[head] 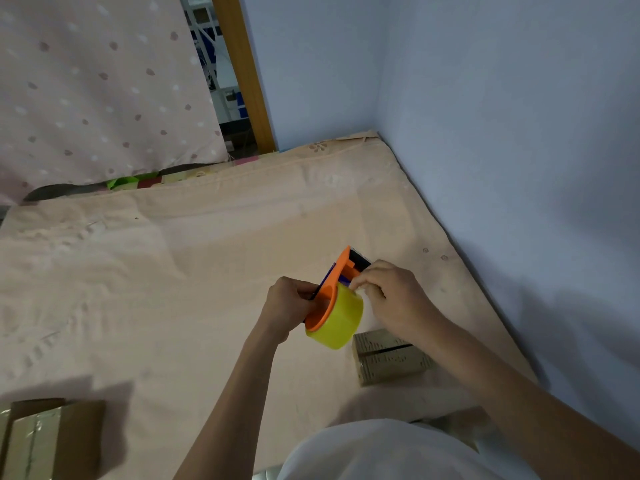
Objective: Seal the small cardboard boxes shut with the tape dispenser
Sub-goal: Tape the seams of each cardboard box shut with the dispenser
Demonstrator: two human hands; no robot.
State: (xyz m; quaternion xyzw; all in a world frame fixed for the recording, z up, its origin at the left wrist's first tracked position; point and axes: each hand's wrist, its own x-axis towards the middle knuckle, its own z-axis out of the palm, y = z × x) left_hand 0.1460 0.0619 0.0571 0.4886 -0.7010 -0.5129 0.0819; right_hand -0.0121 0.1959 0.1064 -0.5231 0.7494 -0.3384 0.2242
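A bed (207,254) covered by a pale peach, faintly patterned sheet fills the scene. On it, at near right, lies a small tan cardboard box (388,358); at near left, a brown taped cardboard box (45,441).

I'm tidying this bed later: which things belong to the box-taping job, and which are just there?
Job:
tape dispenser, gripped by left hand; right hand at the tape
small box
taped box

Just there:
bed sheet
spotted curtain
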